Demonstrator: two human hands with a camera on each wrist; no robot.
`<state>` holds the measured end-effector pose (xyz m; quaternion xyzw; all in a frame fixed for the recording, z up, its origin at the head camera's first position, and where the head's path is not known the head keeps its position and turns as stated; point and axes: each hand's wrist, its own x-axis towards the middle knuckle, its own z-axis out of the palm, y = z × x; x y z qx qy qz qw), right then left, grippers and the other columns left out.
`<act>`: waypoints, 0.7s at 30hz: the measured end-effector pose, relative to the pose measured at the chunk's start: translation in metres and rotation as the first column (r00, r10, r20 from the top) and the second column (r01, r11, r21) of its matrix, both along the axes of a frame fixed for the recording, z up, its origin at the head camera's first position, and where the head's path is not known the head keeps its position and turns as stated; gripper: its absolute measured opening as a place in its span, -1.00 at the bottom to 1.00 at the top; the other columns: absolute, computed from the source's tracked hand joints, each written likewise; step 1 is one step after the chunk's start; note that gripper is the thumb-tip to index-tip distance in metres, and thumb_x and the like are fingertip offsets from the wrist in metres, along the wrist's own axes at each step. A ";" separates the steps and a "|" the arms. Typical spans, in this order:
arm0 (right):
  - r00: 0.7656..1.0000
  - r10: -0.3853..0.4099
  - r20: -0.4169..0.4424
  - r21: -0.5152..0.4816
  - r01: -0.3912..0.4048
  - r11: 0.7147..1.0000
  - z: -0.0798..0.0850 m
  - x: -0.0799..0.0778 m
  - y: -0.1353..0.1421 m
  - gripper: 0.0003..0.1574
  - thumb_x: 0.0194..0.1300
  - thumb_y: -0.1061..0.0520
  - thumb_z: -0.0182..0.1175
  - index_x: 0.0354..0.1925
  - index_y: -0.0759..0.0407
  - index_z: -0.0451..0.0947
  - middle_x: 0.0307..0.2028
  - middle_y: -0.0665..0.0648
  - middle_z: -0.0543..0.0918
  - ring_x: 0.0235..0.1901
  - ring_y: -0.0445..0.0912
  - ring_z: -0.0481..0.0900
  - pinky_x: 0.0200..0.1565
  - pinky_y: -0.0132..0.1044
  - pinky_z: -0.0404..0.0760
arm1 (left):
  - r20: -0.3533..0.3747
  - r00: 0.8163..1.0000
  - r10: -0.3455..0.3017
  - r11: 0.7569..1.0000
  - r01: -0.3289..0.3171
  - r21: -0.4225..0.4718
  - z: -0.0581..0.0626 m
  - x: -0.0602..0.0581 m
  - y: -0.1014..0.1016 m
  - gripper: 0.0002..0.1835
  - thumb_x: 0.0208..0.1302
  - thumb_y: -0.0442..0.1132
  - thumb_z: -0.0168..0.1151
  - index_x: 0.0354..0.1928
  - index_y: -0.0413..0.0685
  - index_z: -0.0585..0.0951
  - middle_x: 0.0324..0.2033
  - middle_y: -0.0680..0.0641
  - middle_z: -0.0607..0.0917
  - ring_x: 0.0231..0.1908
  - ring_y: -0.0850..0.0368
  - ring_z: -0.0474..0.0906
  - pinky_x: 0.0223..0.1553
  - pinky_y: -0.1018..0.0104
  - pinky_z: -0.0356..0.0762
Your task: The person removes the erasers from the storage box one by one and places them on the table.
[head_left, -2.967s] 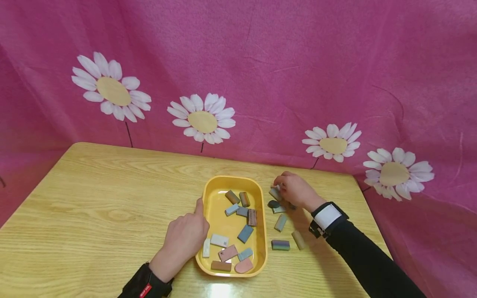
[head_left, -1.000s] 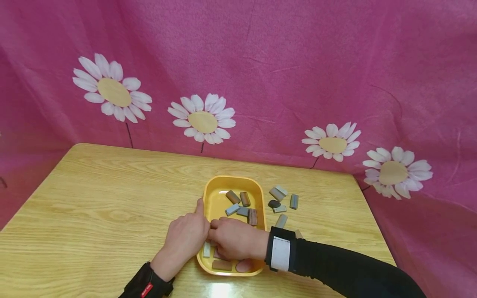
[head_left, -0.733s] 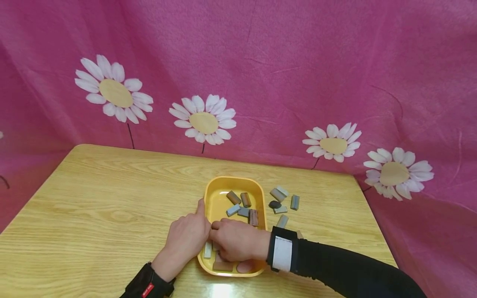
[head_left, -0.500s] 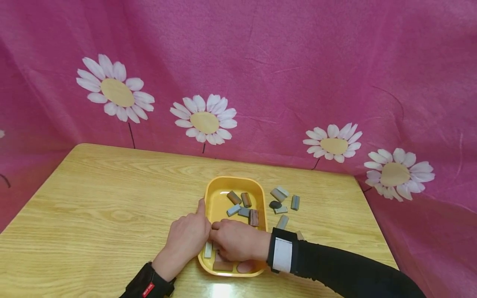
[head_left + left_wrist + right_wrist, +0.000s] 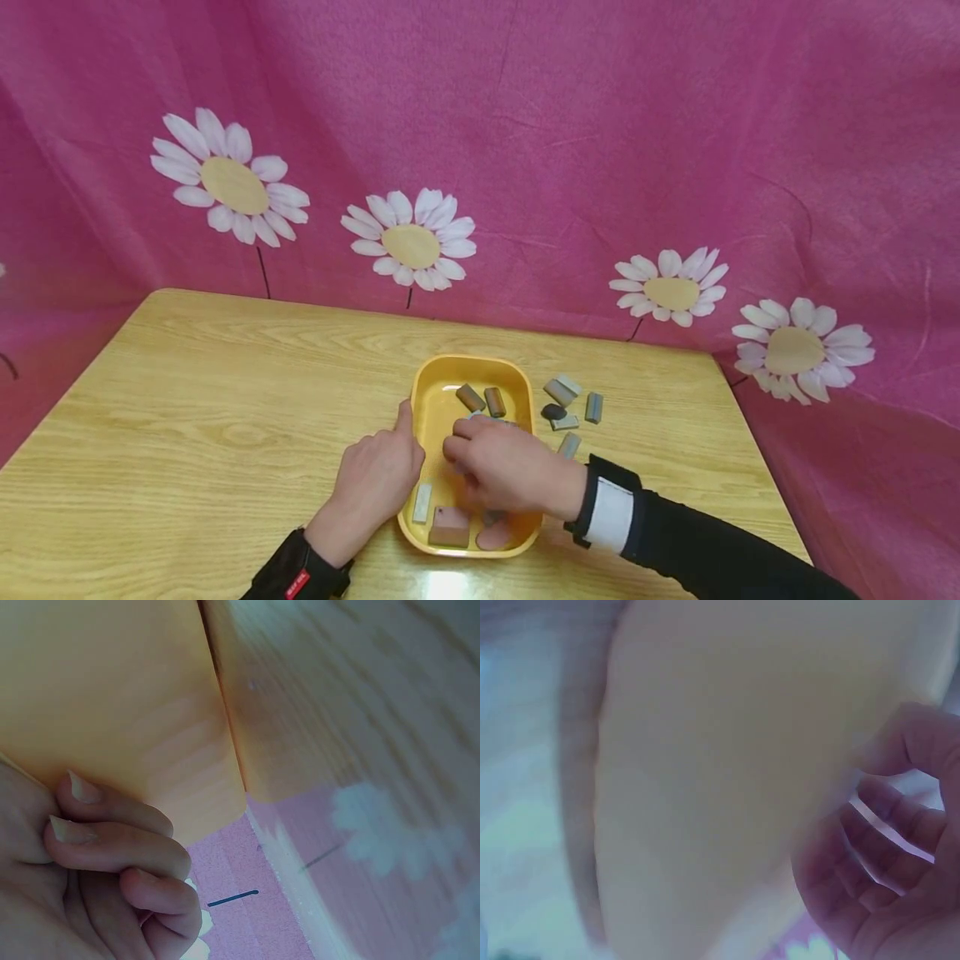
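A yellow tray (image 5: 417, 392) holds several small stone-like blocks. My left hand (image 5: 378, 471) grips its left side, one digit along the rim; in the left wrist view the curled fingers (image 5: 124, 844) lie against its outer wall. My right hand (image 5: 502, 462) is over the tray's middle, thumb and fingers pinched together. A pale sliver shows at its blurred fingertips in the right wrist view, seemingly the white block. Below it lie a pale narrow block (image 5: 422, 504), a pink block (image 5: 451, 517) and a rounded pink piece (image 5: 493, 535). My right hand hides other blocks.
To the right of the tray several loose pieces lie on the wooden table (image 5: 262, 417), among them a dark oval piece (image 5: 553, 412) and a blue-grey block (image 5: 594, 407). A pink cloth (image 5: 540, 150) with daisies hangs behind. My right sleeve (image 5: 712, 542) covers the table's front right.
My right hand left the loose pieces on the right, reached to the tray's left side, and now draws back rightward. The white block has left its spot; the pink block sits nearer the front.
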<state>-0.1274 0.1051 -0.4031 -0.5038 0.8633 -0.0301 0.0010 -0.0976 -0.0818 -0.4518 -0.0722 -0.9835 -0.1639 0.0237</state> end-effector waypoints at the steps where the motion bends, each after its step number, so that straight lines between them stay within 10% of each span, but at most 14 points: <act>1: 1.000 -0.028 -0.004 -0.031 0.028 0.999 0.006 -0.001 0.006 -0.75 -0.11 0.05 0.25 -0.41 -0.08 0.38 -0.43 -0.15 0.29 -0.43 -0.26 0.28 -0.40 -0.43 0.31 | 0.002 1.000 0.000 1.000 0.000 0.004 0.000 0.000 0.000 -0.41 0.25 -0.15 -0.11 0.28 -0.31 0.22 -0.80 0.05 0.31 -0.81 0.16 0.22 -0.78 0.27 0.15; 9: 0.964 -0.266 0.010 -0.203 0.262 0.943 0.025 -0.007 0.066 -0.75 -0.14 0.10 0.17 -0.36 -0.08 0.43 -0.42 -0.14 0.32 -0.43 -0.25 0.28 -0.42 -0.38 0.34 | 0.022 1.000 0.001 1.000 -0.001 0.002 0.002 -0.001 0.001 -0.38 0.25 -0.16 -0.12 0.31 -0.35 0.19 -0.81 0.04 0.31 -0.80 0.17 0.23 -0.78 0.27 0.16; 21: 0.837 -0.539 0.094 -0.176 0.547 0.819 -0.023 -0.004 0.129 -0.75 -0.12 0.10 0.24 -0.35 0.01 0.47 -0.47 -0.08 0.35 -0.49 -0.21 0.30 -0.50 -0.35 0.34 | 0.023 1.000 0.006 1.000 -0.006 0.013 0.004 0.000 0.000 -0.40 0.24 -0.17 -0.12 0.29 -0.32 0.19 -0.80 0.03 0.32 -0.80 0.16 0.25 -0.79 0.26 0.17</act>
